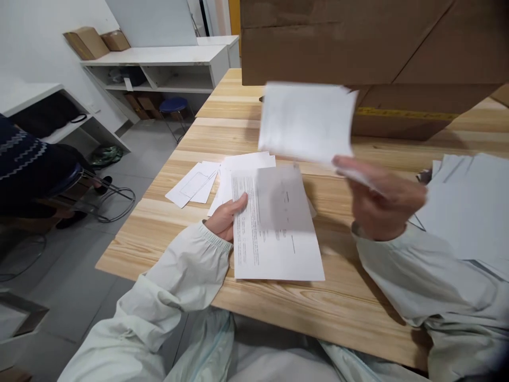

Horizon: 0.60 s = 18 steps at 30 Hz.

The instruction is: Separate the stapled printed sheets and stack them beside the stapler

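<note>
White paper is in both hands: the right hand pinches a blurred sheet at its lower right corner, between thumb and fingers, and holds it up in the air above the table, in front of the big cardboard box. The left hand lies at the left edge of a printed page, with the thumb on top of the paper and the other fingers hidden under it, so it grips this page lightly; the page lies flat on the wooden table, near the front edge. Just behind this page is a small pile of papers, and to the left of it a few envelopes lie fanned on the wood. At the right side, another stack of white sheets lies on the table beside the right sleeve. Both arms wear pale green sleeves. Far left, another person in a dark sweater sits on a stool, well apart from the table
</note>
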Motion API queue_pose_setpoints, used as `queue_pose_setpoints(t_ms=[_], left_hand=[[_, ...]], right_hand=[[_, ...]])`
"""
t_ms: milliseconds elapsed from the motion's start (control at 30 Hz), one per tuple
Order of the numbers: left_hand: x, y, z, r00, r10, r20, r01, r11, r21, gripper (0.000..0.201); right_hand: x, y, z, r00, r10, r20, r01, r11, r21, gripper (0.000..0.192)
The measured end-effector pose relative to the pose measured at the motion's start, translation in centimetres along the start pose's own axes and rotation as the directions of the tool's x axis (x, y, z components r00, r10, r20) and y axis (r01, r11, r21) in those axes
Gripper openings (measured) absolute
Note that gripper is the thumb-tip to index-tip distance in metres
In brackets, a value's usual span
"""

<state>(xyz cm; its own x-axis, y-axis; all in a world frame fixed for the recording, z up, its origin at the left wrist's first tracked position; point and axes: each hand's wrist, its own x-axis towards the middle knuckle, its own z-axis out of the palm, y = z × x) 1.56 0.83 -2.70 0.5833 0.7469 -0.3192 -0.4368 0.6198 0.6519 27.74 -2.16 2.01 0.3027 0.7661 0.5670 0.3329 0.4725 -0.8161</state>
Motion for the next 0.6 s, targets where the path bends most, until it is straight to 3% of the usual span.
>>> queue_pose_setpoints(t_ms=[33, 67, 133, 333, 400, 533, 600], left_hand=[[0.0, 0.3, 0.0, 0.999, 0.016, -0.029, -0.017, 1.0, -0.021, 0.05], [-0.1, 0.6, 0.0, 0.998, 0.033, -0.056, -0.035, 0.999, -0.038, 0.049], [-0.2, 1.1, 0.1, 0.994, 0.055, -0.094, -0.061, 0.996, -0.063, 0.048], [-0.3, 1.8, 0.5, 0.985, 0.091, -0.15, -0.104, 0.991, -0.083, 0.049], [-0.3, 1.8, 0.4, 0.982, 0.116, -0.151, -0.128, 0.989, -0.077, 0.05], [-0.2, 1.6, -0.2, 0.991, 0.08, -0.108, -0.086, 0.995, -0.054, 0.05], [-0.1, 1.4, -0.5, 0.987, 0.121, -0.107, -0.123, 0.992, -0.018, 0.046]], right_hand=[[-0.8, 0.2, 0.3, 0.982, -0.081, 0.173, 0.091, 0.995, -0.049, 0.016], [-1.4, 0.5, 0.4, 0.935, -0.175, 0.309, 0.21, 0.974, -0.084, 0.021], [-2.1, 1.1, 0.4, 0.858, -0.28, 0.43, 0.35, 0.932, -0.093, 0.024], [-2.5, 1.7, 0.2, 0.793, -0.31, 0.525, 0.392, 0.919, -0.049, 0.023], [-2.7, 1.8, 0.3, 0.745, -0.35, 0.567, 0.45, 0.892, -0.041, 0.024], [-3.4, 1.8, 0.7, 0.599, -0.46, 0.655, 0.601, 0.799, 0.012, 0.029], [-3.8, 1.5, 0.7, 0.593, -0.461, 0.66, 0.604, 0.797, 0.014, 0.033]])
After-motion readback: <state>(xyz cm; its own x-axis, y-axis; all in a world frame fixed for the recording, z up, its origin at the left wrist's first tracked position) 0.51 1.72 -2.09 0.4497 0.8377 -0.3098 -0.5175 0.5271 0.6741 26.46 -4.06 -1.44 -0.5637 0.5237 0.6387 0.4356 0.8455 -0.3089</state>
